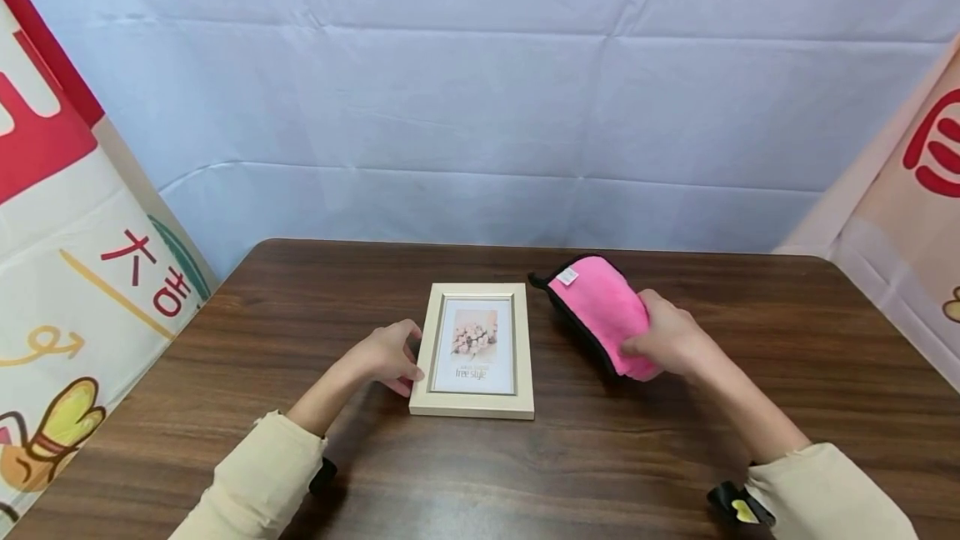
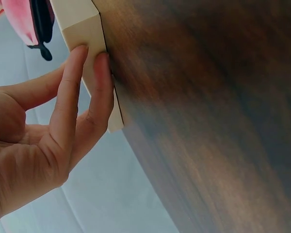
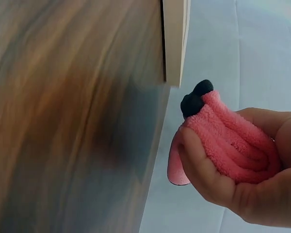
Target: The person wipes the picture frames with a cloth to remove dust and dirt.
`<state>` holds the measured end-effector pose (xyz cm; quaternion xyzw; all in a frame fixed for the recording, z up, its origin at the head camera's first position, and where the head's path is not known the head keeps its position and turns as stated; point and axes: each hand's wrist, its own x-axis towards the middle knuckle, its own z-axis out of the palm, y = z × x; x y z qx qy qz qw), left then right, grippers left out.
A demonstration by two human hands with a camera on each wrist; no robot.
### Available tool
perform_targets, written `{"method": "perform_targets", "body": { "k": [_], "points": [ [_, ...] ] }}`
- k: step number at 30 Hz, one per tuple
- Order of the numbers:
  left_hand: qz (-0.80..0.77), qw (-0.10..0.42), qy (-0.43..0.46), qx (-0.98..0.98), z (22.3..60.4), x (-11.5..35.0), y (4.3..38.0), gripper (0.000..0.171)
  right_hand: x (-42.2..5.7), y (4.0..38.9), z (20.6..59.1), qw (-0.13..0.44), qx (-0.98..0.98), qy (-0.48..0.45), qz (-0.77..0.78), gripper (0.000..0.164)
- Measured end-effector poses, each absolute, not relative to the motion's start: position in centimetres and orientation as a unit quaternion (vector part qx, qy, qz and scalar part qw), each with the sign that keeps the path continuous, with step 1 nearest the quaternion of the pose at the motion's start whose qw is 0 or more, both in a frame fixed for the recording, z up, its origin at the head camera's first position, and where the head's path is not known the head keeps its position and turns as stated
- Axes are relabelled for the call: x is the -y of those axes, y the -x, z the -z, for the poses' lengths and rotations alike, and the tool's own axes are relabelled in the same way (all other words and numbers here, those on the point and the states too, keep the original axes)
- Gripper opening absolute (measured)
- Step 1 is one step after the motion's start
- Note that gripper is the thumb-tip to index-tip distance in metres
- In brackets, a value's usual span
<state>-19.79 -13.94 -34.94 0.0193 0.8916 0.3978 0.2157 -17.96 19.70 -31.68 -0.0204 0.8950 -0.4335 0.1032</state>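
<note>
A cream picture frame (image 1: 422, 357) lies face up on the wooden table, a flower print under its glass. My left hand (image 1: 390, 357) is at its left side; in the left wrist view fairly straight fingers (image 2: 68, 104) rest against the frame's side edge (image 2: 82, 29). To the right of the frame, my right hand (image 1: 667, 332) grips the near end of a folded pink towel (image 1: 600, 298) with black edging and a small white tag. In the right wrist view the plush towel (image 3: 233, 145) is folded between thumb and fingers, held up off the table.
The dark wood table (image 1: 600, 473) has rounded far corners. A pale blue cloth backdrop (image 1: 480, 107) hangs behind it. Printed banners stand at the left (image 1: 90, 273) and right. Black bands sit at both wrists, by the cream sleeves (image 1: 258, 473).
</note>
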Motion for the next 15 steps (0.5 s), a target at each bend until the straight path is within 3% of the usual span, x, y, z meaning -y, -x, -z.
{"method": "perform_targets", "body": {
  "k": [15],
  "points": [
    [-0.399,0.218,-0.020,-0.891,34.9,14.0,19.8,0.055,-15.1,16.0,32.5,0.117,-0.873,0.019,0.473,0.051]
  ]
}}
